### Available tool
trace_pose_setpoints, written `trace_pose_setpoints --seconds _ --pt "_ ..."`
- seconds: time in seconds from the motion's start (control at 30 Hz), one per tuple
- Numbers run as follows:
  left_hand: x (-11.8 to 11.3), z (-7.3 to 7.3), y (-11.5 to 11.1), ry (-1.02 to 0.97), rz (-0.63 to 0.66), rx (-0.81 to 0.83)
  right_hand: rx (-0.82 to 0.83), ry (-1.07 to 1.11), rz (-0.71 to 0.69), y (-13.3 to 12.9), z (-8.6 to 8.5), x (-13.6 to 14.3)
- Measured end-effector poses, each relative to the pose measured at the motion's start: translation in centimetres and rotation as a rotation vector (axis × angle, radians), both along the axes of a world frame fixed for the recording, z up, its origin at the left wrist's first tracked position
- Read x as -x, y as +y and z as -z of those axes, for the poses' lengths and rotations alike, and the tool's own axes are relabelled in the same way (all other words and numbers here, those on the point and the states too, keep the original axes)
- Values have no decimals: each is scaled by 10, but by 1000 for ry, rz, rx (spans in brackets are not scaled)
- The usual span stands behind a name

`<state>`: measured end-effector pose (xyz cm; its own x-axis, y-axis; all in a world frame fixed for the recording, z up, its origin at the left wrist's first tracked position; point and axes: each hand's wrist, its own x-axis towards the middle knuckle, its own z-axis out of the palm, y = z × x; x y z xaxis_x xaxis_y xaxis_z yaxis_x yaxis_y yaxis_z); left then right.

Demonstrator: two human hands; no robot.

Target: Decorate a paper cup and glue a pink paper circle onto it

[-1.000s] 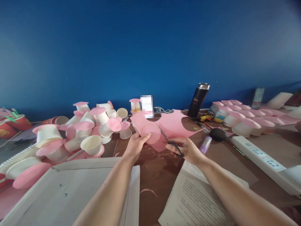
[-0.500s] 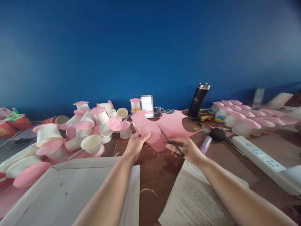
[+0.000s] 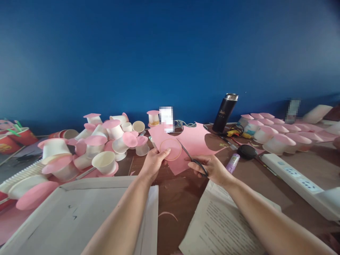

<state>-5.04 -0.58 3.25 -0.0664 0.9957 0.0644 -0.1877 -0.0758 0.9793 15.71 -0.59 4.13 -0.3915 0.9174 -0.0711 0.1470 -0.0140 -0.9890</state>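
Note:
My left hand [image 3: 154,164] pinches a sheet of pink paper [image 3: 195,140], its thumb on a circle outlined on the sheet's left part. Black-handled scissors [image 3: 197,162] are in my right hand [image 3: 211,168], fingers closed round the handles. The blades point up and left, at the right side of the outlined circle. Round notches are cut in the sheet's far and right edges. Below the hands, the sheet's near corner hangs over the brown table [image 3: 170,198].
White paper cups with pink discs [image 3: 95,140] crowd the left, more stand at the right [image 3: 281,139]. A black bottle [image 3: 224,113], purple glue stick [image 3: 232,163], power strip [image 3: 294,180], printed paper [image 3: 215,219] and white board [image 3: 87,209] lie around my hands.
The pink sheet has tilted a little, with its near corner lower and its far edge shifted. Both hands keep their holds in nearly the same place.

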Motion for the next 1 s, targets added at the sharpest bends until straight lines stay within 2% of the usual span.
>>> trace_pose_setpoints --seconds 0.23,0.47,0.63,0.87,1.0 --pt "2 1 2 -9 -30 -11 -39 14 -21 0 1 0" --pt "-7 8 3 -195 -95 40 -11 18 -19 -2 4 5" --pt "-14 8 -1 -295 -41 -40 -22 -9 -71 -2 7 7" --pt "-9 9 0 -148 -39 -26 -37 -7 -80 -2 5 6" --pt "-9 7 -1 -142 -9 -14 -58 -10 -90 -1 7 5"
